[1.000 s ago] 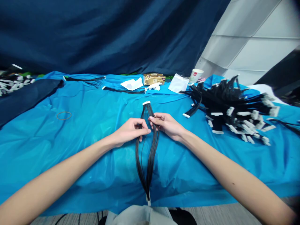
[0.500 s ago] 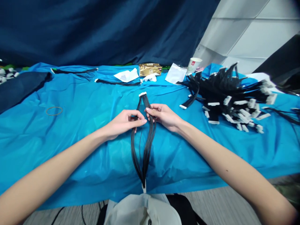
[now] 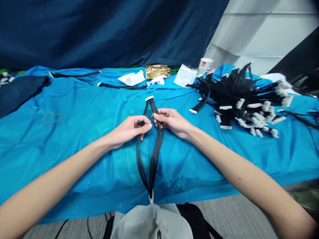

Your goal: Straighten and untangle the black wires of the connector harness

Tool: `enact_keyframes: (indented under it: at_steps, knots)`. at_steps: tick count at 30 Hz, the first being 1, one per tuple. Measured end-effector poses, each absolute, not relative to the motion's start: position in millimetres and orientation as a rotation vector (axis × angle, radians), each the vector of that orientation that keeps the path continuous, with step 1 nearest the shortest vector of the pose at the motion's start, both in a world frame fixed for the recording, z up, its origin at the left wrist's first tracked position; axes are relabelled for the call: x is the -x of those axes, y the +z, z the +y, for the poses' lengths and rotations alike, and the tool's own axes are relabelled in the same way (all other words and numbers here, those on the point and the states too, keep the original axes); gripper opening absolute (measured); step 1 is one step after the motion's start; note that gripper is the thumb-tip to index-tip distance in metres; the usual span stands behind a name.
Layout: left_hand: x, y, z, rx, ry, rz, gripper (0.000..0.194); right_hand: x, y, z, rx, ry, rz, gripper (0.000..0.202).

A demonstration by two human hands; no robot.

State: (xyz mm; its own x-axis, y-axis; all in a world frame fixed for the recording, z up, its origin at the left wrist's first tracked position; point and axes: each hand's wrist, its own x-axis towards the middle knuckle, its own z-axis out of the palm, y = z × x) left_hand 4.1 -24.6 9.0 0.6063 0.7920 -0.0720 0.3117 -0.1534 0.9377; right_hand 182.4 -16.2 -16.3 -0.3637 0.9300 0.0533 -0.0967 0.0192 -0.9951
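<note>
Thumbs (image 3: 146, 128) have parted slightly. Left hand (image 3: 128, 129) and right hand (image 3: 174, 122) hold black wires (image 3: 156, 151) between them, probably keeping strands separate.

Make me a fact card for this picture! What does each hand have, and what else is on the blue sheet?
Left hand: curled round the left strands
Right hand: pinching the right strands
Wires: black, spread into two main parts, one thin strand between
Plugs: white, one at each end of the wires
Sheet: blue, wrinkled
Left side: thin loop, lying flat
Right side: heap of black wires with white ends
Far side: gold pack, paper cup
Behind: dark curtain
</note>
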Motion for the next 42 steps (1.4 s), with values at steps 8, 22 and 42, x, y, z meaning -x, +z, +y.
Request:
enact_keyframes:
  at_steps: [8, 22, 42]
  knots:
    - [-5.0, 8.9, -23.7, -1.913, 0.580, 0.957, 0.022, -181.7, -16.7, -16.1, 0.915, 1.487, -1.410, 0.031]
    - [-5.3, 1.4, -21.0, -1.847, 0.592, 0.941, 0.017, -179.0, -11.6, -20.7, 0.931, 1.496, -1.396, 0.031]
    - [-12.5, -3.8, -29.5, -1.464, 0.590, 0.886, 0.022, -175.6, -16.5, -20.4, 0.900, 1.518, -1.387, 0.027]
